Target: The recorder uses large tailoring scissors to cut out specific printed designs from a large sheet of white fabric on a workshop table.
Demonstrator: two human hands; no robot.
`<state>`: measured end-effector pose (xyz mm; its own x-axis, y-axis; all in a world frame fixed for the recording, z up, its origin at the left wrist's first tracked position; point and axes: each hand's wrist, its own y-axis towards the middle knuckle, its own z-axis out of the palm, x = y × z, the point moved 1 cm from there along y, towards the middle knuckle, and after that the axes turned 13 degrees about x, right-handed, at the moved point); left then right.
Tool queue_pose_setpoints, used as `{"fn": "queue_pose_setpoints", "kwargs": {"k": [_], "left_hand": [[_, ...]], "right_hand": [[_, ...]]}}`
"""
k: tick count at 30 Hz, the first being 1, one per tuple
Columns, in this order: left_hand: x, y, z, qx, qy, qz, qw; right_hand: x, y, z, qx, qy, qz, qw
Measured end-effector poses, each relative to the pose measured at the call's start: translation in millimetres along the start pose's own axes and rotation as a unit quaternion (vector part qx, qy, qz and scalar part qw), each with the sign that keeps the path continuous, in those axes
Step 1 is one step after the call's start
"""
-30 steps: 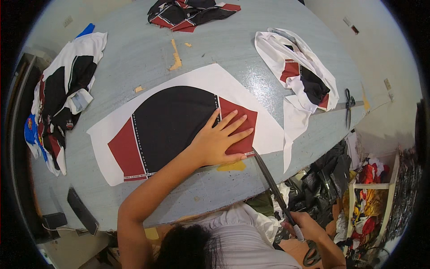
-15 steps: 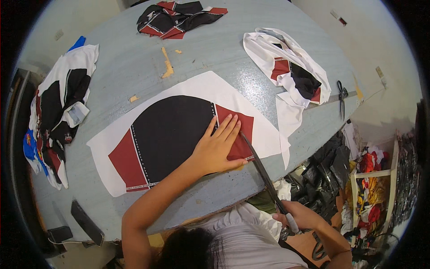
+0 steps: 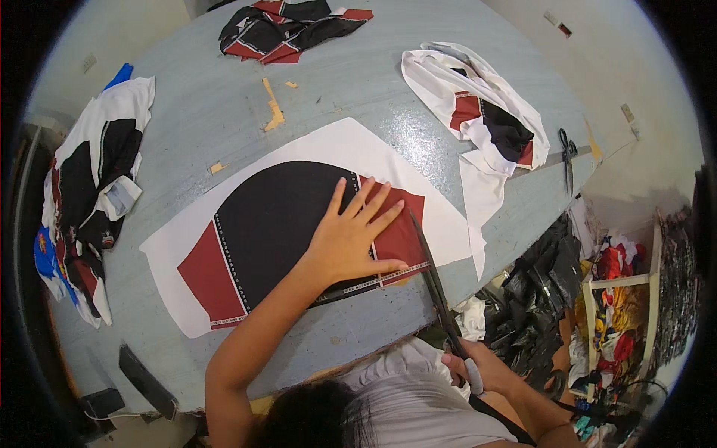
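A fabric piece lies flat on the grey-blue table, white with a printed panel of black and dark red edged by thin lettered strips. My left hand presses on its right part, fingers spread over the black and red areas. In my right hand, at the table's front edge, are the handles of long dark scissors. Their blades reach up along the red section at the fabric's lower right, where the tips meet the cloth. Whether the blades are apart there is hard to see.
Crumpled black-and-red cloth lies at the far side. White printed cloth is at right, more printed cloth at left. Other scissors rest at the right edge. Black plastic bags and a shelf of fabrics stand beyond.
My left hand's fingers have spread wider and shifted slightly left on the cloth. My right hand has moved a little left, and the scissors stand steeper. The view has shifted slightly.
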<state>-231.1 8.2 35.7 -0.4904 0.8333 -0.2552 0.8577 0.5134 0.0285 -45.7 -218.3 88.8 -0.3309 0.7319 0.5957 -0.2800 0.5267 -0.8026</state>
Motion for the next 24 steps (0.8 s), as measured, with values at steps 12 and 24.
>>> {"fn": "queue_pose_setpoints", "kwargs": {"k": [12, 24], "left_hand": [[-25.3, -14.9, 5.5, -0.008, -0.003, -0.099, 0.995], [-35.4, -20.6, 6.7, -0.002, -0.011, -0.146, 0.989]], "right_hand": [[-1.5, -8.2, 13.3, -0.031, 0.059, -0.015, 0.998], [-15.8, -9.3, 6.7, -0.035, -0.060, -0.021, 0.997]]}}
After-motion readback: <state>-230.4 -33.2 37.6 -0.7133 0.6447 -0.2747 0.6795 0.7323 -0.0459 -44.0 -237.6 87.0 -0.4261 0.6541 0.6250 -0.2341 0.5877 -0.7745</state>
